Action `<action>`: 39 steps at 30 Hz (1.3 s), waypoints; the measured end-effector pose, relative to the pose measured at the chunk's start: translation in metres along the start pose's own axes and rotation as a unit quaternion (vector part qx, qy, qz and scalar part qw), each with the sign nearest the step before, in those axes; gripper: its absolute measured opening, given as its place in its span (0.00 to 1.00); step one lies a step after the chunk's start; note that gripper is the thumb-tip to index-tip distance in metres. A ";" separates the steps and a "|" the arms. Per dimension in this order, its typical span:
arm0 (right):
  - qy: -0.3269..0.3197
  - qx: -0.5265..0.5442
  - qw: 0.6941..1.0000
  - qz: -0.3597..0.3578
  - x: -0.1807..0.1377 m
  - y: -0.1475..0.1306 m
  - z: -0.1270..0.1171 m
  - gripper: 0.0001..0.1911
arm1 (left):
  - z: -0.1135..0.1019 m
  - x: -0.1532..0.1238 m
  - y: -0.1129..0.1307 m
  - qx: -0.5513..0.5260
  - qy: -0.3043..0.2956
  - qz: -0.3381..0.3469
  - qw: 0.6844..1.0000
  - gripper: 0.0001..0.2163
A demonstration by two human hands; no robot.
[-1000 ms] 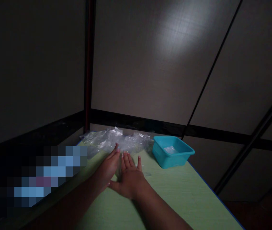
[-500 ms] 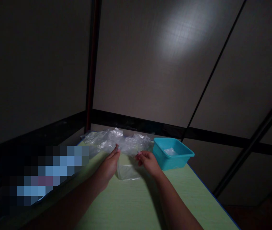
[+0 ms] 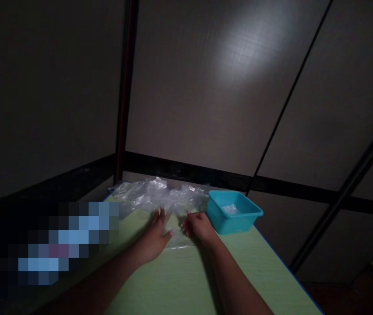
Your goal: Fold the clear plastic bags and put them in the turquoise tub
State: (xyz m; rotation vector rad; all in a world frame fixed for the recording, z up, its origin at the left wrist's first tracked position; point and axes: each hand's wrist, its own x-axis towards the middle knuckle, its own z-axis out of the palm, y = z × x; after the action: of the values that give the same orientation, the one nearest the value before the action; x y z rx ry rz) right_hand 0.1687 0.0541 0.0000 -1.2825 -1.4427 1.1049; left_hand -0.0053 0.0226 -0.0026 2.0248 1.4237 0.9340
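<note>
Left hand (image 3: 153, 240) spread apart, right hand (image 3: 201, 226) curled, grip unclear, clear plastic (image 3: 179, 242) between them, turquoise basin (image 3: 233, 225) alongside

The tub (image 3: 235, 224) was turquoise. Left of it, the plastic (image 3: 147, 192) was clear with silvery glints; under it, the table (image 3: 258, 258) was pale green, faintly streaked, edged in blue.

No legible txt, nos. or brands: none on tub (image 3: 234, 224) by table's (image 3: 248, 275) R edge, nor plastic (image 3: 149, 194) at far edge; patch (image 3: 71, 238) off L edge pixelated, can't tell.
</note>
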 end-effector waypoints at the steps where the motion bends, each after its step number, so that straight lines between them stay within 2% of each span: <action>1: 0.002 0.007 1.000 0.008 0.000 -0.001 0.000 0.32 | 0.003 0.001 -0.003 0.049 -0.010 0.009 0.999 0.34; 5: 0.001 0.056 0.997 0.047 -0.003 -0.008 -0.001 0.36 | 0.010 0.002 -0.007 0.165 -0.022 0.027 0.986 0.31; 11: -0.046 0.086 0.993 0.066 -0.004 -0.009 -0.006 0.38 | 0.017 -0.002 -0.003 0.211 -0.024 0.018 0.977 0.31; 15: -0.050 0.054 0.997 0.032 -0.005 -0.005 -0.008 0.34 | 0.020 -0.002 -0.002 0.228 -0.019 0.034 0.973 0.31; 20: -0.041 -0.048 0.998 0.011 -0.007 -0.005 -0.008 0.23 | 0.019 -0.003 -0.002 0.248 -0.030 0.054 0.967 0.32; 24: -0.065 -0.043 0.997 0.011 -0.006 -0.003 -0.013 0.17 | 0.016 -0.004 -0.004 0.273 -0.036 0.063 0.959 0.32; 33: -0.107 -0.076 0.991 0.000 -0.004 0.003 -0.024 0.18 | 0.014 -0.002 -0.004 0.318 -0.059 0.046 0.945 0.28; 39: -0.108 -0.020 0.994 0.014 -0.011 -0.013 -0.024 0.15 | 0.015 -0.003 0.000 0.331 -0.065 0.037 0.941 0.27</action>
State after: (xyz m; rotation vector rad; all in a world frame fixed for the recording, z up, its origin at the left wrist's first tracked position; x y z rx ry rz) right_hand 0.1901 0.0438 0.0166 -1.2434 -1.6180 1.2705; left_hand 0.0052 0.0195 -0.0129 2.5674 1.7545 0.3449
